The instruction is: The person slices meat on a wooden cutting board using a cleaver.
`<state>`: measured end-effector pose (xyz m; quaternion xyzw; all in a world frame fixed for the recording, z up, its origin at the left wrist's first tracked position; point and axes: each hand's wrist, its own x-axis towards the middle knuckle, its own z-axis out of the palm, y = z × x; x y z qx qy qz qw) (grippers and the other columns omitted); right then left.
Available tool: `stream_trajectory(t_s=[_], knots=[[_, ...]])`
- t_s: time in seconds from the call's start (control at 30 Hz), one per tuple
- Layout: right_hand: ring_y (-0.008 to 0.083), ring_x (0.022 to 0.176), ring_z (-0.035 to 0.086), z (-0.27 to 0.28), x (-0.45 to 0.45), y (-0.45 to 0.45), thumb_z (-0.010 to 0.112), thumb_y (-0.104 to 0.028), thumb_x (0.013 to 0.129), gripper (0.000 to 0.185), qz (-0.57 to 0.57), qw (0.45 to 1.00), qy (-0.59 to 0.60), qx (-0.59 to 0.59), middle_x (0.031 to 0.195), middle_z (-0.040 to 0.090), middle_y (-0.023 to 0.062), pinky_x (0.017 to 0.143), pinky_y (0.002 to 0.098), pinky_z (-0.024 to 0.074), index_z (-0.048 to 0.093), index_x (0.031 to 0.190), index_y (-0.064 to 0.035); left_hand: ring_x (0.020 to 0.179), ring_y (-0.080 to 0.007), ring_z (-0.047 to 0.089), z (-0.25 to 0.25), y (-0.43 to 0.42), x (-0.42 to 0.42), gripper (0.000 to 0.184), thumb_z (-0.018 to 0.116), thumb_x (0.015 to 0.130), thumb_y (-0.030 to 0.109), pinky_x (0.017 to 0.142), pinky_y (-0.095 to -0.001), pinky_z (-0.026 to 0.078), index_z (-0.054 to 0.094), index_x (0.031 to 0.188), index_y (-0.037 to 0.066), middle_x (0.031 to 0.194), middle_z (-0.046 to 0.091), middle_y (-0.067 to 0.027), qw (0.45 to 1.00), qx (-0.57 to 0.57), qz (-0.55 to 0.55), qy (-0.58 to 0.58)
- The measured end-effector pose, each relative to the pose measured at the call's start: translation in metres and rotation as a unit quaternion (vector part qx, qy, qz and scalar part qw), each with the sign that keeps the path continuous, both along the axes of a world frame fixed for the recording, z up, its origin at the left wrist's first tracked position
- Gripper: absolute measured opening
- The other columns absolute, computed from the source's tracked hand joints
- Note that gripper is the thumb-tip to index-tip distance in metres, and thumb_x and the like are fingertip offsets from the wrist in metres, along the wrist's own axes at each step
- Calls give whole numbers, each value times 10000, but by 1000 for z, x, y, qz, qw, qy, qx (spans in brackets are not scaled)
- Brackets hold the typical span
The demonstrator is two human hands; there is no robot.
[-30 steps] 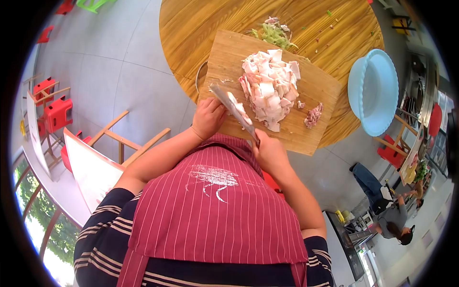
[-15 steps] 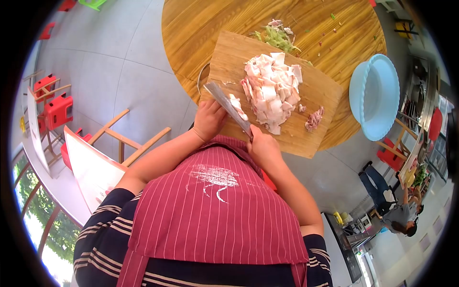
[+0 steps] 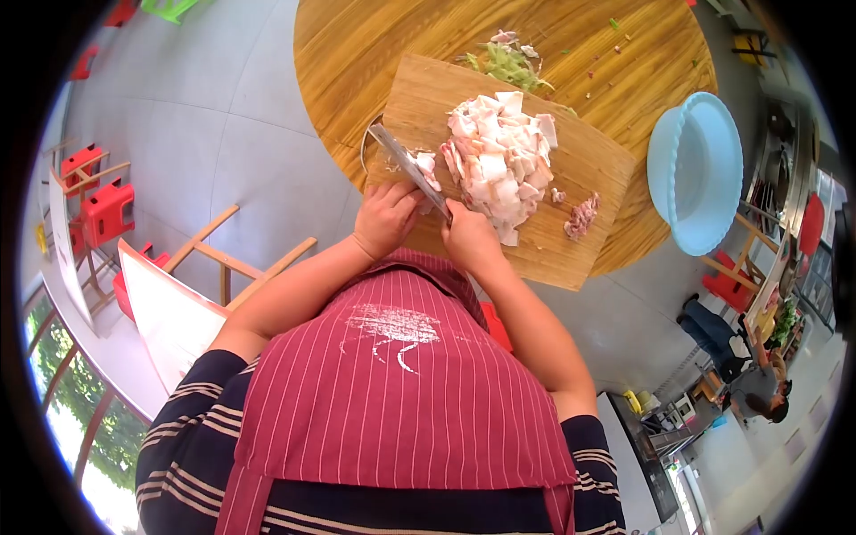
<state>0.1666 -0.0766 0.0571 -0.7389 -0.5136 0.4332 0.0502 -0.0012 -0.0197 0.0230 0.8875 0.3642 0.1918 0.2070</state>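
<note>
Right hand (image 3: pixel 470 236) grips the near end of a long grey metal knife (image 3: pixel 406 159), over the left side of the rectangular tan wooden board (image 3: pixel 584 165); likely stiff, best held there. Left hand (image 3: pixel 390 217) curls alongside; whether it holds anything cannot be told.

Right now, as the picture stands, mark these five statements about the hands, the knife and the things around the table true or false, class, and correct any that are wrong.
1. The right hand grips the knife. True.
2. The left hand is on top of the large pile of pale sliced meat. False: it is beside the knife's blade, at the near edge of the cutting board.
3. Green scraps lie on the wooden table, beyond the cutting board. True.
4. The blue basin is left of the cutting board. False: it is to the right.
5. The apron is red with pale stripes. True.
</note>
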Motion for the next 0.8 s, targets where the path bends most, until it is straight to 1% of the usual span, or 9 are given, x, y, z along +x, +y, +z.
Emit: stream_trajectory(t_s=[0.13,0.2,0.23,0.37,0.43,0.5,0.6,0.67,0.8], knots=[[409,773,625,1,22,3,556,-193,857,232,-9,995,91,40,809,648,226,703,466,493,616,999,-20,836,-208,578,-3,4,-2,217,662,752,132,708,-335,433,646,963,86,1010,612,-31,997,31,-2,-66],[397,770,626,20,23,-5,564,-218,864,239,-172,978,118,-13,817,654,208,696,453,488,649,990,-34,832,-208,579,-6,3,-4,209,663,750,122,708,-332,436,649,955,83,1009,612,-30,996,31,2,-89],[367,704,619,28,22,-11,584,-233,863,237,-142,984,99,35,738,623,217,641,417,475,624,982,-32,836,-209,580,-7,3,-2,207,665,747,118,706,-333,438,649,950,80,1012,613,-29,995,22,8,-93],[381,726,622,51,15,-35,587,-226,864,252,-55,997,34,35,766,632,221,651,440,483,609,1049,-57,832,-211,578,-8,0,0,213,670,735,114,696,-338,440,651,944,81,973,608,-32,996,15,23,-81],[401,744,622,61,13,-46,581,-219,866,300,16,999,-25,-40,794,639,226,666,474,488,571,1128,-74,822,-209,575,-5,2,0,212,670,729,116,690,-336,438,651,939,88,952,600,-31,997,19,21,-74],[412,747,618,70,17,-55,572,-219,867,312,16,998,-27,-61,797,638,231,673,490,486,559,1145,-77,812,-208,571,-4,1,0,211,670,724,119,684,-333,435,651,933,95,932,593,-30,997,21,18,-65],[428,747,613,75,19,-54,559,-220,870,326,19,995,-32,-88,796,637,239,681,508,484,544,1163,-79,856,-279,569,-4,0,1,244,681,708,76,738,-379,453,652,949,62,978,604,-87,998,-8,19,-54],[434,743,611,72,19,-50,554,-220,871,328,24,995,-36,-94,792,636,243,682,510,484,541,1165,-77,792,-204,557,-4,2,4,198,670,716,145,687,-337,426,641,909,111,930,581,-22,997,36,24,-59],[435,774,619,45,6,-20,529,-190,850,294,40,998,-12,-50,817,639,253,703,517,488,519,1095,-28,800,-204,554,-9,2,1,197,673,718,150,686,-341,415,639,908,110,923,582,-20,998,41,12,-36]])
